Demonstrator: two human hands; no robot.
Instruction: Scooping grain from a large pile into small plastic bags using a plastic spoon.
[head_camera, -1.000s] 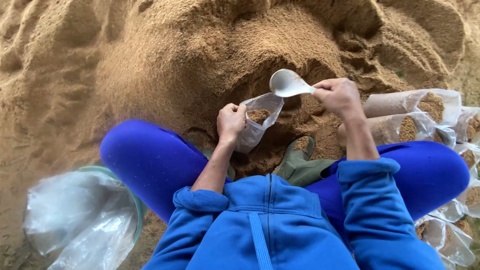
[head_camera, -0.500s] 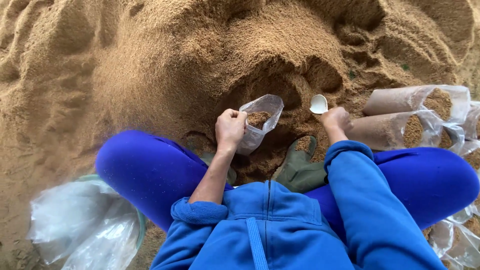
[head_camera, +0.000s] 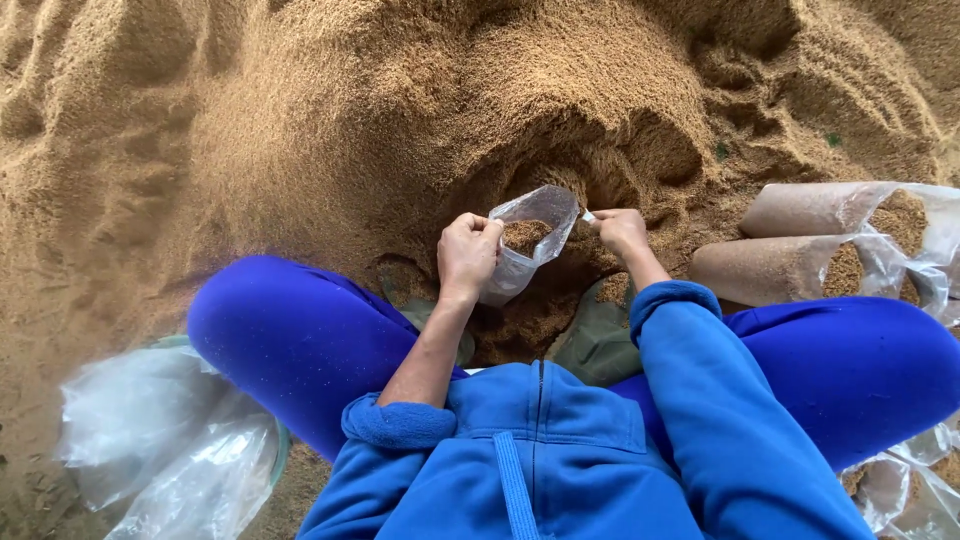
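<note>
**Clear plastic bag held open over a sawdust heap**

Brown sawdust (head_camera: 400, 130) covers almost the whole ground, heaped high with a scooped hollow just in front of the person. The person sits with legs apart, in blue trousers and a blue zip jacket, and both hands meet over this hollow.

The left hand (head_camera: 467, 255) is closed in a fist on the rim of a small clear plastic bag (head_camera: 527, 240). The bag stands open, mouth upward and tilted a little, and it is partly filled with the same brown material. It sits between the two hands, above the hollow and just beyond the knees.

The right hand (head_camera: 620, 232) is closed around something small and pale at the edge of the bag; only a tiny white tip shows beside the fingers, so I cannot tell what it is. This hand is just beside the bag's right edge, and whether it touches the plastic is not clear.

To the right, near the right knee, two filled bags (head_camera: 800, 240) lie on their sides, packed into cylinder shapes with the open ends toward the right. At the lower left, beside the left leg, a loose pile of empty clear plastic (head_camera: 160, 440) lies on a greenish round rim. Dark green footwear (head_camera: 598, 340) shows between the legs.
</note>
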